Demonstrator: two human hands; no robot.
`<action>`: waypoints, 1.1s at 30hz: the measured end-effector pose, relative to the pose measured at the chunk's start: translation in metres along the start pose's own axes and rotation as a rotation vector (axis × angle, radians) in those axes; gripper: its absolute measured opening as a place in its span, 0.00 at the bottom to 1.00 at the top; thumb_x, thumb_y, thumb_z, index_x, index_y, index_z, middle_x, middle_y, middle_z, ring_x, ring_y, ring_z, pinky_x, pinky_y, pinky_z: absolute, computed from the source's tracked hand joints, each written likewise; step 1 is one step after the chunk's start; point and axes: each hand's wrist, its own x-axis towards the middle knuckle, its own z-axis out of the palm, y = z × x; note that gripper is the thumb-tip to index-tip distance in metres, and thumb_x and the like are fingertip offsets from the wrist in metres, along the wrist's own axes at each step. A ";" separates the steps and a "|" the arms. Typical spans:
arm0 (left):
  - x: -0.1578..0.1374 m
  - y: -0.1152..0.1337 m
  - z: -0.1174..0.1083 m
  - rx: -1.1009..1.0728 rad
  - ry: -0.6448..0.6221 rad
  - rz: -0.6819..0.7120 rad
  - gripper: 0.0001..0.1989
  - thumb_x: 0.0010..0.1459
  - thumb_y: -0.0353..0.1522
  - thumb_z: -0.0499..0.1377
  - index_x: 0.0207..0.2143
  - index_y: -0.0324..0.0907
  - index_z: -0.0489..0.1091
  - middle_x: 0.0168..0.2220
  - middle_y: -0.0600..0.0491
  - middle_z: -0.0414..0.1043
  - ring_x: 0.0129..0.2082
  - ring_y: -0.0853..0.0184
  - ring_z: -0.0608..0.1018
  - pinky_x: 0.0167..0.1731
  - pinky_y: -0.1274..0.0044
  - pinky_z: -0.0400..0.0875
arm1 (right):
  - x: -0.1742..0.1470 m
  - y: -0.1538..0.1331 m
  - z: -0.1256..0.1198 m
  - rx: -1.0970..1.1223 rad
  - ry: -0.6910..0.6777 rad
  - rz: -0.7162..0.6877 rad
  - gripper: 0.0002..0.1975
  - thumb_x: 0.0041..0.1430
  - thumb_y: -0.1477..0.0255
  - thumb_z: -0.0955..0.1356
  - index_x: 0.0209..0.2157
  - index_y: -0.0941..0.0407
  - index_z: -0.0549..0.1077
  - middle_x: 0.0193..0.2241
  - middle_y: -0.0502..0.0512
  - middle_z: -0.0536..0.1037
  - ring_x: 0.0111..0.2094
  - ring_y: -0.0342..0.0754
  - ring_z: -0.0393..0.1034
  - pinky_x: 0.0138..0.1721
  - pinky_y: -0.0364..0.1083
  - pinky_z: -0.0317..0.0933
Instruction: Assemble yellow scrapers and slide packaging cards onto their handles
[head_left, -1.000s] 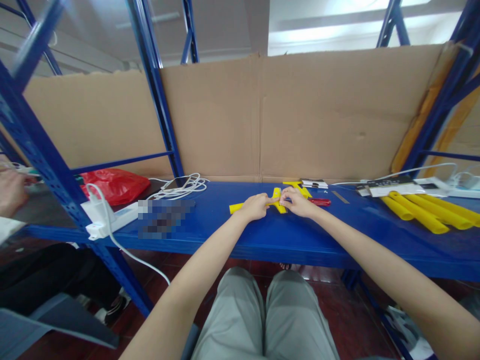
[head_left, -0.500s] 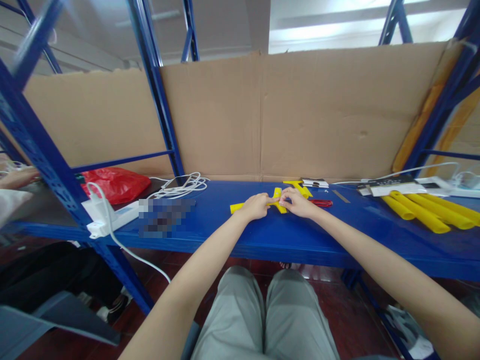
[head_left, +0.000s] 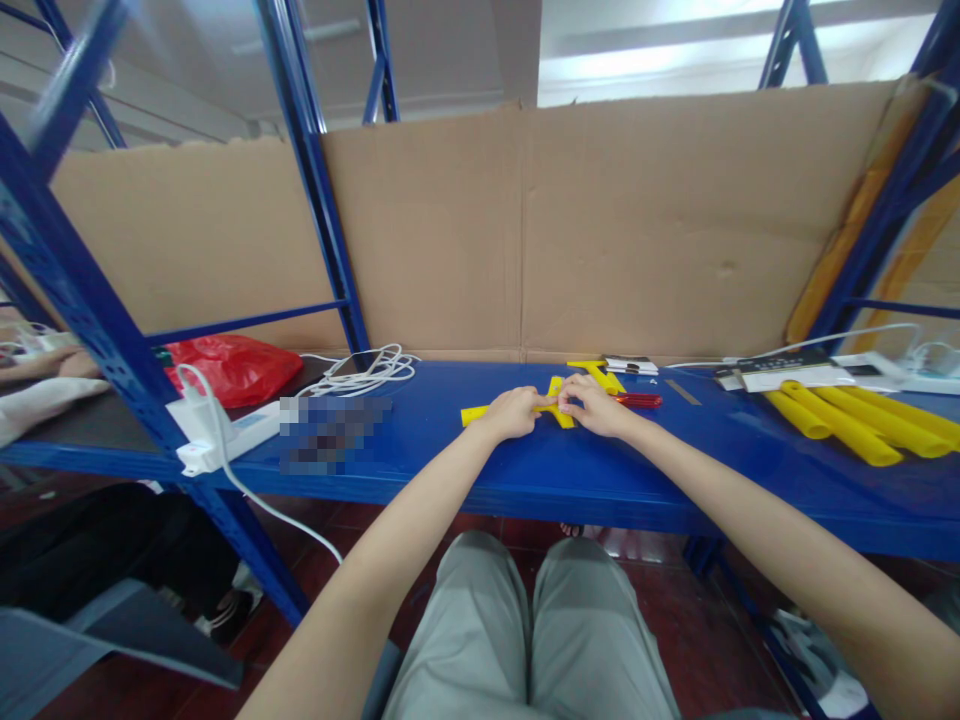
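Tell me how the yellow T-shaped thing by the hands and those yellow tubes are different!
The yellow T-shaped piece has a crossbar; the yellow tubes are straight. The left hand partly covers the yellow T-shaped piece; no hand touches the yellow tubes. Both are yellow.

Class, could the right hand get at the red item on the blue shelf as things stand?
Probably yes: the red item lies close beside the right hand, with nothing visible between them, though that hand is busy at the yellow piece.
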 end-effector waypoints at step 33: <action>0.000 0.000 -0.002 0.003 0.007 -0.014 0.20 0.61 0.28 0.54 0.55 0.47 0.69 0.46 0.49 0.74 0.47 0.61 0.76 0.46 0.75 0.69 | -0.004 -0.017 -0.006 -0.414 -0.069 -0.261 0.12 0.65 0.76 0.57 0.38 0.58 0.71 0.41 0.63 0.70 0.42 0.54 0.61 0.40 0.51 0.55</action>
